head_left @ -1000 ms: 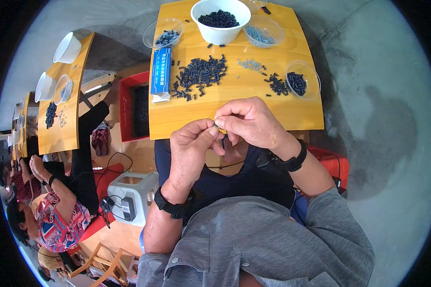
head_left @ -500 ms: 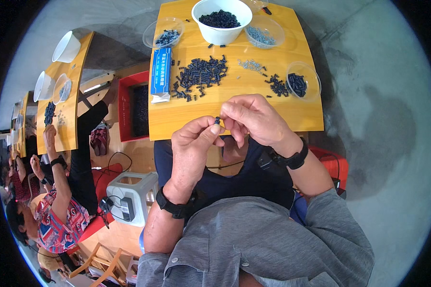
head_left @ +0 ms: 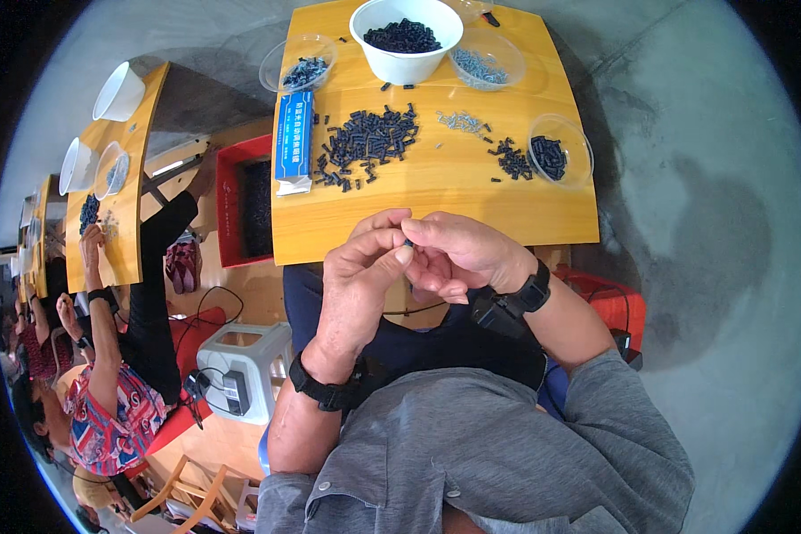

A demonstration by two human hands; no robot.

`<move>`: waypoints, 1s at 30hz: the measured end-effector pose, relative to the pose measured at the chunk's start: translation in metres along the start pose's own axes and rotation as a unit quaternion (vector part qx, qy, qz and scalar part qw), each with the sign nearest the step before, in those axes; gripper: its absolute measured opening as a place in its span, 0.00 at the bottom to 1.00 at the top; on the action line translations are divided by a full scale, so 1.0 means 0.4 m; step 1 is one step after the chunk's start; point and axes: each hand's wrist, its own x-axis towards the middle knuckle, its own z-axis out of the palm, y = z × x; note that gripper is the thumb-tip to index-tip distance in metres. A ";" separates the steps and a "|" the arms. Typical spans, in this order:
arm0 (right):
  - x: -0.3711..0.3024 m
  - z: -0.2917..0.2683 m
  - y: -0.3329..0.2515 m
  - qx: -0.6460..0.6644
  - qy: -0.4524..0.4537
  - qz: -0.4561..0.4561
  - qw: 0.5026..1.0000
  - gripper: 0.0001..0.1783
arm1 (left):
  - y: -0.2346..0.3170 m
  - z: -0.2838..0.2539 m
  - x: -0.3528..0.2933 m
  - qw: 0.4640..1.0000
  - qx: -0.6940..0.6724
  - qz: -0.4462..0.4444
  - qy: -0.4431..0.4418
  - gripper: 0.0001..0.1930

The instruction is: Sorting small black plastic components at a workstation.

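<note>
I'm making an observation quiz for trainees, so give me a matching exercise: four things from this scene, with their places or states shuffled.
Things:
1. Big white bowl
2. Blue box
3. Red crate
4. Left hand

Places or states:
A. Fingertips pinching a small dark piece
B. Lower than the table, off its left side
C. At the table's far side, heaped with dark pieces
D. On the table, just left of the loose dark pile

Pairs: 1-C; 2-D; 3-B; 4-A
</note>
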 end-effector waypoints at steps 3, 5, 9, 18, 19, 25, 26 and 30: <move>0.004 -0.002 0.007 0.040 -0.035 0.014 0.998 0.32 | 0.003 -0.001 -0.002 1.000 -0.003 -0.007 -0.021 0.08; 0.011 -0.002 0.019 0.063 -0.054 0.020 0.996 0.31 | 0.005 -0.001 -0.004 0.999 -0.012 -0.008 -0.029 0.09; 0.020 0.015 0.045 0.169 -0.065 0.017 0.983 0.28 | 0.016 0.006 -0.004 0.998 -0.040 -0.037 -0.014 0.08; 0.044 0.078 0.114 0.298 0.026 -0.033 0.954 0.19 | -0.009 -0.023 -0.015 0.995 -0.033 -0.096 0.006 0.09; 0.038 0.067 0.111 0.297 0.030 -0.036 0.954 0.19 | -0.016 -0.026 -0.016 0.991 -0.036 -0.127 0.013 0.09; -0.079 -0.038 0.006 -0.177 0.305 -0.160 0.922 0.18 | -0.067 0.028 0.011 0.996 -0.057 -0.056 0.030 0.14; -0.110 -0.051 -0.034 -0.246 0.388 -0.178 0.870 0.18 | -0.073 0.025 0.013 0.996 -0.034 -0.066 0.042 0.14; -0.221 -0.195 -0.123 -0.523 0.553 -0.177 0.624 0.17 | -0.132 -0.044 0.021 0.987 0.037 -0.128 0.088 0.12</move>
